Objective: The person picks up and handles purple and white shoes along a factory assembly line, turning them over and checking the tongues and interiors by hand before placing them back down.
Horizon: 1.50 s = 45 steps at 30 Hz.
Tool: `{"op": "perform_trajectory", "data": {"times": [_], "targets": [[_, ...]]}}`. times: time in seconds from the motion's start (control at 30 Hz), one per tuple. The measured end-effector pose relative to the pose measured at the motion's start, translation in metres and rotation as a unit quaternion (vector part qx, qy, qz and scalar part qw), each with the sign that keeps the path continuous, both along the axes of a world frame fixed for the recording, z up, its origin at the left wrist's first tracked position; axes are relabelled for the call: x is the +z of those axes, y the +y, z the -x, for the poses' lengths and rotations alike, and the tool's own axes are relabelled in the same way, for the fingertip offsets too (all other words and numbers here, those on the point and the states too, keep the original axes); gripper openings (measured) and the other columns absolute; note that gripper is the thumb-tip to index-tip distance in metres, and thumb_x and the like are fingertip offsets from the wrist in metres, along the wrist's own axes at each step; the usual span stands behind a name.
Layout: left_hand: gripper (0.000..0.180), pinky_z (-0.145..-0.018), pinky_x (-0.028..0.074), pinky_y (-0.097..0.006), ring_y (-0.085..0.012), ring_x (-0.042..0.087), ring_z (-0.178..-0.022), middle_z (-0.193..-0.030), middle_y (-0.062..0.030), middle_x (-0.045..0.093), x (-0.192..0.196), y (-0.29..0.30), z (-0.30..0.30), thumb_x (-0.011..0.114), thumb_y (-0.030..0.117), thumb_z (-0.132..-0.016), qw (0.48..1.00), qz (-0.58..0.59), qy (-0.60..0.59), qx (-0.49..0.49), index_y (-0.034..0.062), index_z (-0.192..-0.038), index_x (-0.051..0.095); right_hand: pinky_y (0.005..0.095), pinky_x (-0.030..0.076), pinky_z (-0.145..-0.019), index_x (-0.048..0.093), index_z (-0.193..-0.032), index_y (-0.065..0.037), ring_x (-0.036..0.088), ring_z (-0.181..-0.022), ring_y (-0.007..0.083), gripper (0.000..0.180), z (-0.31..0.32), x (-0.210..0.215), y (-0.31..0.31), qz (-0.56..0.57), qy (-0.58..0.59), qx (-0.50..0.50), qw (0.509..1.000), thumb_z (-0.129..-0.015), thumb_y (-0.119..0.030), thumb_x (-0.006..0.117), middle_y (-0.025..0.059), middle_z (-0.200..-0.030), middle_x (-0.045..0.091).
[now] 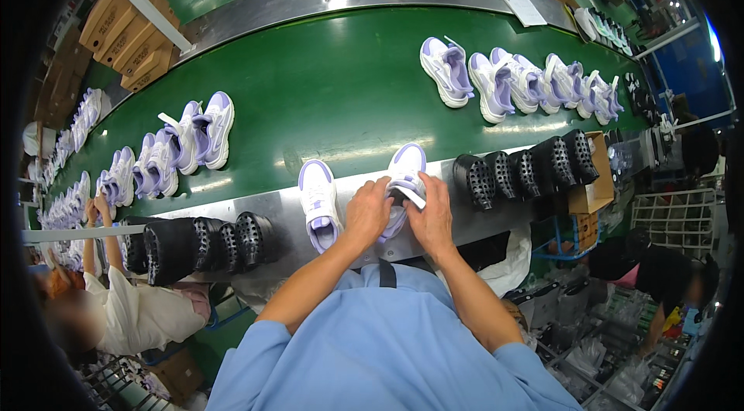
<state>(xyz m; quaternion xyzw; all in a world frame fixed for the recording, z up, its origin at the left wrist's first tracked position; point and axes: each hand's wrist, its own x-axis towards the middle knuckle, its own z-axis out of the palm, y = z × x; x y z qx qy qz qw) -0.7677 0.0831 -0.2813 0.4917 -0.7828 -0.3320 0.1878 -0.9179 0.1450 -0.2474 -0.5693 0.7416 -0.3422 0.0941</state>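
A white and lavender sneaker [407, 164] stands on the metal ledge in front of me, its toe pointing away. My left hand [368, 211] is closed on its left side near the ankle opening. On the other side, my right hand [431, 213] holds the white strap [411, 196] at the top of the shoe, fingers and thumb closed around it. The fingers partly cover the heel and opening. Just left of my left hand stands a matching sneaker [318, 198], touched by neither hand.
Black perforated plastic forms [527, 170] line the ledge at right, and more black forms [205, 244] stand at left. Sneakers sit in rows on the green belt [325, 93] to both sides. Cardboard boxes [132, 31] are stacked far left. A co-worker's hands [98, 209] reach in at left.
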Motion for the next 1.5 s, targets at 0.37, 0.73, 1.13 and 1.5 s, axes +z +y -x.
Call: {"op": "perform_trajectory", "data": {"times": [0.37,0.73,1.13,1.5], "targets": [[0.021,-0.076,0.057,-0.047,-0.0394,0.071,-0.085,-0.098,-0.0198,0.071,0.018,0.009,0.014,0.076,0.013,-0.089,0.996,0.067,0.059,0.027,0.0026,-0.107,0.071,0.0416,0.052,-0.085,0.068,-0.114,-0.005,0.063,-0.102,0.0362,0.025,0.029,-0.040,-0.012,-0.021,-0.159,0.070,0.985,-0.089,-0.004,0.068,0.0152,-0.106,0.065],[0.017,-0.066,0.055,-0.047,-0.0406,0.069,-0.069,-0.067,-0.0202,0.069,-0.031,-0.008,0.006,0.075,0.014,-0.083,0.950,-0.173,0.145,0.216,-0.0028,-0.079,0.071,0.0348,0.052,-0.088,0.073,-0.108,-0.008,0.062,-0.099,0.0306,0.034,0.034,-0.043,-0.003,-0.031,-0.112,0.158,0.981,-0.081,0.010,0.062,0.0113,-0.105,0.060],[0.042,-0.100,0.051,-0.046,-0.0390,0.060,-0.117,-0.124,-0.0205,0.062,0.043,0.010,0.008,0.069,0.004,-0.082,0.968,0.173,0.075,-0.167,-0.0027,-0.123,0.063,0.0542,0.054,-0.081,0.059,-0.106,0.004,0.069,-0.092,0.0488,0.047,-0.014,-0.023,0.030,-0.296,-0.187,-0.084,0.933,-0.091,-0.039,0.074,0.0291,-0.100,0.071],[0.033,-0.080,0.051,-0.039,-0.0306,0.061,-0.093,-0.098,-0.0132,0.060,0.046,-0.004,0.009,0.068,0.010,-0.077,0.895,0.304,0.009,-0.326,0.0003,-0.108,0.065,0.0568,0.056,-0.078,0.067,-0.096,0.007,0.071,-0.085,0.0505,0.045,-0.016,-0.044,0.032,-0.246,-0.190,-0.095,0.946,-0.094,-0.037,0.066,0.0329,-0.085,0.070]]}}
